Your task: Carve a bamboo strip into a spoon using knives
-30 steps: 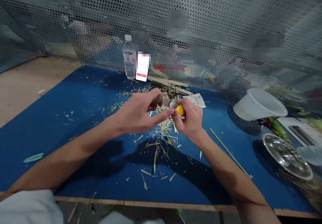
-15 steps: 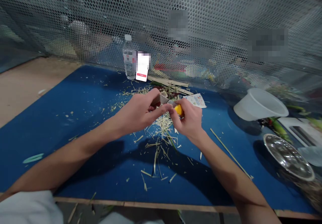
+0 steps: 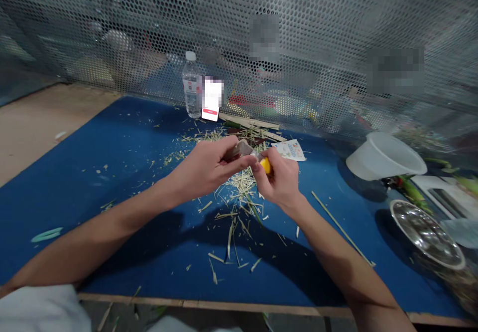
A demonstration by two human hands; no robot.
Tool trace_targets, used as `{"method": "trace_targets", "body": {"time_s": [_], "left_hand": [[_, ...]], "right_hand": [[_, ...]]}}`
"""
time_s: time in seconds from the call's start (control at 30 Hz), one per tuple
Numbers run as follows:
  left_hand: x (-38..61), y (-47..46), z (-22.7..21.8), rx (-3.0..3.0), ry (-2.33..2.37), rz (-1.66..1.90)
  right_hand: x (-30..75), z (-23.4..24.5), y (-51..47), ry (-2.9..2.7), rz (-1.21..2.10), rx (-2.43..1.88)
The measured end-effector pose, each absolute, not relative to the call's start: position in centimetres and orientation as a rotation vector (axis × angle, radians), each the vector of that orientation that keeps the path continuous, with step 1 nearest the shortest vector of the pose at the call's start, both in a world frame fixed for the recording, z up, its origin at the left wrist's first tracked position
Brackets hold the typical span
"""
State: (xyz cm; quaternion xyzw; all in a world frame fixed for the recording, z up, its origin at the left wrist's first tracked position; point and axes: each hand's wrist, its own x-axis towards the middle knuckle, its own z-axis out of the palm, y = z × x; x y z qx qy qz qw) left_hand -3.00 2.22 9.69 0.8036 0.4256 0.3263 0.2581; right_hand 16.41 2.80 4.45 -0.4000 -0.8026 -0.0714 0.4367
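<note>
The right hand (image 3: 282, 175) is closed firmly around a small cutting tool with a yellow handle (image 3: 266, 166), and its flat grey metal blade (image 3: 245, 148) points toward the left hand (image 3: 203, 167). The fingers of the left hand are bent around a small pale piece (image 3: 241, 143), of which only an edge shows just behind the blade, so I cannot tell its full shape. Both hands are above the blue table surface (image 3: 112, 138), over a loose heap of thin straw-coloured shavings (image 3: 242, 185). In my judgement, the main danger is a cut: the left thumb and forefinger are very near to the blade, and if the piece turns in the grip, or the push is too strong, the edge could slip onto them. Because the grip hides most of the piece, an uneven cut would also be difficult to notice. If the left fingers become loose, the piece could fall among the shavings, where the similar colour would hide it. The upright lit phone (image 3: 211, 105) beside the clear plastic bottle (image 3: 192, 95) could fall if something bumps it.
</note>
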Motion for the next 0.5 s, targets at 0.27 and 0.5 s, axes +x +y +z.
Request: {"method": "trace_targets", "body": {"time_s": [0.27,0.5], "left_hand": [[-3.15,2.2,10.04,2.158,1.081,0.818],[-3.13,2.06,10.07,2.044,1.059,0.833]], "right_hand": [[16.59,4.73,2.73,-2.028,-0.116,-0.943],[16.35,4.71,2.5,-2.011,-0.168,-1.014]]}}
